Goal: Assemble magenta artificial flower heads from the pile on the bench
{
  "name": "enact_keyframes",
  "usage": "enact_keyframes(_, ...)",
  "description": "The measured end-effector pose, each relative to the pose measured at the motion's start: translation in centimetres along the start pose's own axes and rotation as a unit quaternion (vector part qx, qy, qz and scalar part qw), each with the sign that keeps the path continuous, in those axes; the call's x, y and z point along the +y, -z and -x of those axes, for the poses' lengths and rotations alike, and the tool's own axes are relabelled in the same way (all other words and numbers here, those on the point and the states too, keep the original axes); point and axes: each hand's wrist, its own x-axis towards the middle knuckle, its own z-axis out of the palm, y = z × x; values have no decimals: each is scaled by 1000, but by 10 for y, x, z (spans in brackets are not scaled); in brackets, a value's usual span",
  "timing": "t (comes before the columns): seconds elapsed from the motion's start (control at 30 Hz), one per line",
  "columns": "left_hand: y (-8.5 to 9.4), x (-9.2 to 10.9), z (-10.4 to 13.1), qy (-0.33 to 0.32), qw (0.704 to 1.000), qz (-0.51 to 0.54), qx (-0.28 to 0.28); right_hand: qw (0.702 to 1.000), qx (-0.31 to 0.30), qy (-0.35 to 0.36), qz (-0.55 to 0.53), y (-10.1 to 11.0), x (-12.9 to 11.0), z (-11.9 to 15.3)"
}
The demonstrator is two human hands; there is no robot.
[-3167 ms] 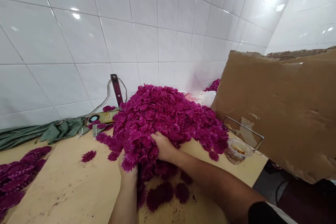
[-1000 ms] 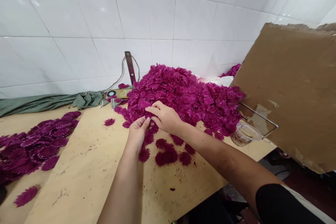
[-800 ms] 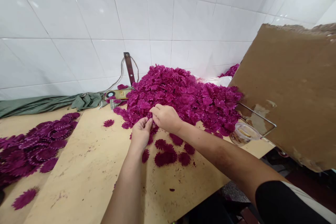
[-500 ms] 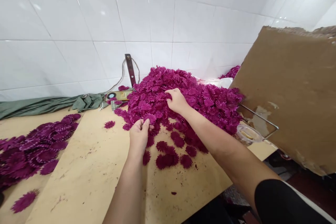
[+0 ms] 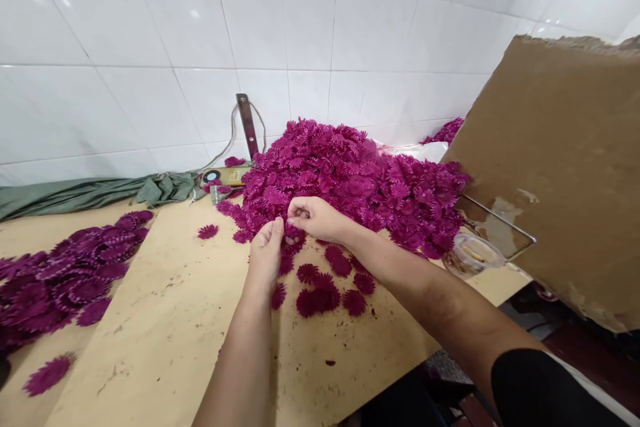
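Note:
A large heap of magenta artificial flower pieces [image 5: 330, 157] with fringed edges lies in front of my hands. Closed in a pinch, my left hand [image 5: 265, 252] holds one magenta flower piece [image 5: 291, 231] at the heap's near edge. My right hand [image 5: 319, 219] meets it there, thumb and fingers pressed together at that same piece. What lies between the right fingertips is mostly hidden. Just below both hands, several loose flower pieces [image 5: 320, 297] are scattered on the tan board [image 5: 345, 360].
Stacked flower pieces [image 5: 75, 273] spread along the left side. Behind them lie a green cloth [image 5: 85, 197] and a yellow tool [image 5: 233, 176]. A clear round container [image 5: 473, 253] and a big cardboard sheet [image 5: 560, 173] stand at the right, before the white tiled wall [image 5: 400, 27].
My right hand has moved from the heap down and left to my left hand. The left hand still pinches its flower piece, nearly in place.

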Motion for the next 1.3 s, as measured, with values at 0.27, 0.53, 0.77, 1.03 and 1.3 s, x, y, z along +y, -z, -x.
enact_keyframes(0.27,-3,1,0,-58,995,-76,9,930,301,-134,163,28,25,-17)
enact_keyframes(0.53,2,-13,-6,-29,997,-64,36,987,114,-19,115,27,4,7)
enact_keyframes(0.77,1,-11,-1,19,999,38,-2,996,-56,-16,-74,1,5,5)
enact_keyframes(1.03,-5,-8,-1,-48,998,-25,15,952,273,-117,72,24,34,-16)
enact_keyframes(1.3,-9,-6,-2,-7,1000,5,-9,953,246,-56,168,44,20,6)
